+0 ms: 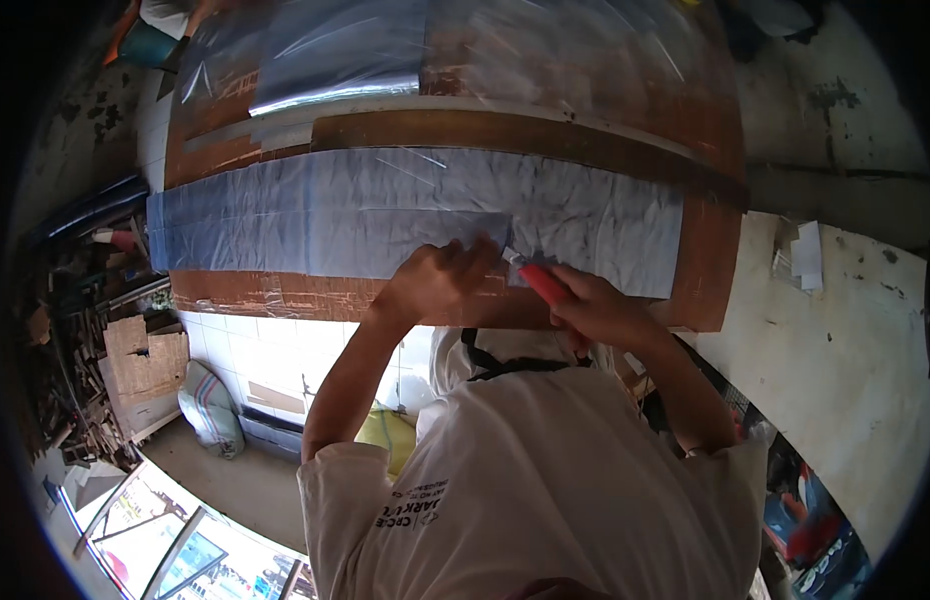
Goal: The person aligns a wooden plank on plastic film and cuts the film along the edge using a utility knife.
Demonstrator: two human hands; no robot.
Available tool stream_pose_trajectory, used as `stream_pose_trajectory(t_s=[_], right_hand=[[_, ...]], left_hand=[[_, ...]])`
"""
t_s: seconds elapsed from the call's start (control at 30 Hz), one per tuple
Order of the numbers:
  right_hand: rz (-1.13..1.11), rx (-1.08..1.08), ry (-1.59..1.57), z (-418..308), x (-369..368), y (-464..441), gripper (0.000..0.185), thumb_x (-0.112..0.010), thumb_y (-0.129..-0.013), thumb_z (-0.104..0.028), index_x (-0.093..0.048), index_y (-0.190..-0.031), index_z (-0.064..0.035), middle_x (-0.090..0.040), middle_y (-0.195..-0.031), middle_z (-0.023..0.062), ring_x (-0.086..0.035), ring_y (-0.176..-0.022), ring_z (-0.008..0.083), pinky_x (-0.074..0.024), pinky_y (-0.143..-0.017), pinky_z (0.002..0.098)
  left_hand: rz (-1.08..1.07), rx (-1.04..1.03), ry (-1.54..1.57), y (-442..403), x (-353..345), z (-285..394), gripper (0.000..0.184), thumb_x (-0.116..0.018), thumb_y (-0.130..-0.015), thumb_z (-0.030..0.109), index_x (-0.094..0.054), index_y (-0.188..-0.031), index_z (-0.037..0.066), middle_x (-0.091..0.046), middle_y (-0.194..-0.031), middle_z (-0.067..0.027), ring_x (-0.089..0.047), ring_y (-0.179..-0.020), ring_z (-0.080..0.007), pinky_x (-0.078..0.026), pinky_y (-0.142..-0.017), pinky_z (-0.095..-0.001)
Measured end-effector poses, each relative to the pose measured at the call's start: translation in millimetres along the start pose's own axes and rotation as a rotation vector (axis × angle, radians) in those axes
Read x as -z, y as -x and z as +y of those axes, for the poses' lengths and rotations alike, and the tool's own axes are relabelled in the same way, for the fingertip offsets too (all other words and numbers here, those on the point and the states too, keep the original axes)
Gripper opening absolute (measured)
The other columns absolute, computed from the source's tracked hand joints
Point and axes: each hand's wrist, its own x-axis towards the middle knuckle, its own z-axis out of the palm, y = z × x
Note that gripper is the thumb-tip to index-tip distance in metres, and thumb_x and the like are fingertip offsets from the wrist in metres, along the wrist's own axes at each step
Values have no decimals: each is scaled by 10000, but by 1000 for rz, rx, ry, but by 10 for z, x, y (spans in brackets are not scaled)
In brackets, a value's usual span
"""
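A long strip of wrinkled grey-blue sheet lies across the brown table in front of me. On it rests a smaller, smoother grey rectangular piece. My left hand is at the lower edge of this piece, its fingers bent and drawn together near the right corner. The fingertips are blurred. My right hand is closed around a tool with a red handle. Its pale, narrow tip points up and left, close to my left fingertips. Whether the tip touches the sheet is hard to see.
A long brown bar lies behind the strip, with clear plastic sheeting beyond it. The worn brown table edge is nearest me. A pale board stands right; a wood pile and sack are left.
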Motion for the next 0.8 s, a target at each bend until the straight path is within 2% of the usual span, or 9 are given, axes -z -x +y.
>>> stream_pose_trajectory(t_s=[0.1, 0.13, 0.2, 0.3, 0.43, 0.5, 0.63, 0.73, 0.8], right_hand=[[132, 61, 294, -281, -99, 30, 424, -502, -938, -46, -534, -1356, 20, -673, -810, 145, -693, -607, 266, -566, -547, 406], [142, 42, 289, -287, -142, -16, 424, -502, -938, -46, -534, -1356, 20, -673, -810, 145, -693, -607, 266, -566, -547, 406], [413, 276, 715, -303, -226, -110, 355, -529, -909, -24, -609, -1251, 25, -700, -842, 246, -711, -731, 408, -574, -675, 478], [460, 137, 832, -580, -311, -85, 299, -542, -877, -23, -658, -1150, 16, -679, -858, 298, -674, -816, 482, -553, -771, 520], [494, 73, 864, -854, -479, -120, 250, -553, -848, -28, -688, -1055, 8, -689, -851, 285, -681, -839, 472, -554, -771, 525], [460, -87, 826, -967, -539, -145, 234, -635, -781, -65, -692, -973, 56, -681, -936, 318, -693, -934, 472, -582, -828, 508], [566, -85, 829, -1089, -636, -134, 168, -584, -847, -62, -700, -935, 21, -685, -830, 284, -674, -855, 479, -545, -790, 546], [542, -185, 809, -1154, -633, -121, 158, -653, -837, -107, -702, -909, 24, -689, -838, 261, -667, -857, 466, -546, -794, 530], [568, -89, 894, -1052, -608, -197, 197, -735, -793, -155, -691, -853, 28, -688, -828, 228, -656, -872, 450, -544, -784, 502]], left_hand=[[27, -21, 44, 2, 21, -26, 364, -725, -847, 240, -671, -1121, 8, -709, -1114, -165, -710, -710, -203, -535, -464, -289], [31, -28, 65, -1, 20, -28, 364, -725, -847, 240, -671, -1121, 8, -709, -1114, -165, -710, -710, -203, -535, -464, -289], [122, -42, 90, -1, 8, -50, 375, -741, -831, 258, -675, -1103, 7, -709, -1086, -159, -678, -671, -194, -525, -460, -284], [202, -106, 110, 44, -92, -98, 372, -744, -827, 247, -672, -1101, 7, -706, -1054, -155, -657, -663, -180, -522, -463, -279], [250, -105, 171, 79, -124, -113, 343, -732, -827, 208, -670, -1101, 12, -701, -1030, -149, -661, -696, -183, -522, -477, -273], [316, -172, 144, 85, -147, -135, 320, -713, -831, 170, -668, -1106, 12, -702, -1022, -146, -670, -736, -195, -538, -510, -274], [389, -189, 204, 93, -154, -162, 313, -705, -828, 137, -663, -1107, 2, -708, -1017, -146, -680, -781, -209, -559, -574, -269], [425, -243, 195, 111, -169, -171, 315, -714, -817, 115, -659, -1093, -25, -714, -1018, -154, -693, -826, -222, -573, -630, -270], [394, -274, 174, 120, -173, -186, 163, -644, -912, 103, -708, -1014, -7, -738, -1008, -155, -706, -849, -207, -590, -656, -287]])
